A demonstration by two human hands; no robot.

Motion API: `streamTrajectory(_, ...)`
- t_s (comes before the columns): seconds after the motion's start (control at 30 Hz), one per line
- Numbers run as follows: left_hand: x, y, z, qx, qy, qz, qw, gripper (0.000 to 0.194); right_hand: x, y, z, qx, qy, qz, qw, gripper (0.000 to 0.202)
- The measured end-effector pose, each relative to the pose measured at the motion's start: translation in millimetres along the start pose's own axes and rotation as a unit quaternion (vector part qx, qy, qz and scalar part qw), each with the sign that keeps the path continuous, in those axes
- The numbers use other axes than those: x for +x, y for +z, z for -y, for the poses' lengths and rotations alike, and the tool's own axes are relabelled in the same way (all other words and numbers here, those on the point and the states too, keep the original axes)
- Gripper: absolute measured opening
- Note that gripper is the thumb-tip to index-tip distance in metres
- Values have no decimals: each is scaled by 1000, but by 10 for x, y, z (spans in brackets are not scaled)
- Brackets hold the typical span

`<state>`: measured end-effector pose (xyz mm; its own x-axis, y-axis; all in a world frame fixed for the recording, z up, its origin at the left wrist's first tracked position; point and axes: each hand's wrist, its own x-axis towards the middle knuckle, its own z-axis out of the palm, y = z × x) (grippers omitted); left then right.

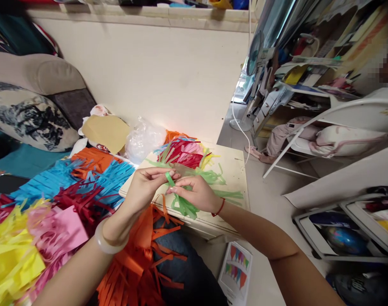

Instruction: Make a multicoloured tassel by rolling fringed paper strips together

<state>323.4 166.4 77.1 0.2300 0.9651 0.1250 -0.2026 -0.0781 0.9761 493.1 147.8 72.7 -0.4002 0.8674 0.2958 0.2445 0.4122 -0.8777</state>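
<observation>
My left hand (144,185) pinches the looped upper end of a green tissue-paper tassel (184,207), and a flat green band shows between its fingertips. My right hand (197,193) is close against it, thumb and fingers closed on the same tassel just below the loop. The tassel's cut strips hang down over the front edge of a small cream table (235,170). More green strips (213,176) lie on the tabletop behind my right hand. Orange fringed paper (139,242) covers my lap beneath my left wrist.
A pile of red and mixed-colour fringed paper (181,153) lies at the table's back. Blue (47,176), yellow (15,250) and pink (60,229) fringes spread over the left seat. A clear plastic bag (144,140) rests by the wall. A printed bunting package (235,272) stands below the table.
</observation>
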Motion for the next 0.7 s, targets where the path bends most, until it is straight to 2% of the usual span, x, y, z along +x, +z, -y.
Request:
streamTrajectory(0.13,-27,-40,87,-136,-6,46,990,44,118,29,-36,-22,-61,-36,997,19)
streamTrajectory(0.2,-54,-27,128,-175,21,14,984,42,205,72,-66,-54,-96,-49,993,17)
streamTrajectory(0.27,-70,-18,161,-188,50,-41,980,30,296,138,-89,-100,-132,-54,985,14)
streamTrajectory(0.33,-72,-34,184,-193,78,-83,974,23,382,220,-96,-145,-160,-34,976,12)
streamTrajectory(0.4,-67,-84,200,-201,103,-106,968,25,477,302,-88,-176,-171,-2,969,13)
streamTrajectory(0.5,-48,-217,218,-207,136,-155,956,24,721,365,-62,-177,-168,57,968,14)
streamTrajectory(0.57,-28,-318,216,-204,150,-193,948,22,997,316,-44,-142,-156,145,967,11)
streamTrajectory(0.63,-11,-401,190,-199,162,-226,940,23,1320,184,-31,-94,-97,218,966,12)
streamTrajectory(0.7,-7,-444,144,-193,172,-241,936,24,1572,12,-37,-76,-1,172,982,17)
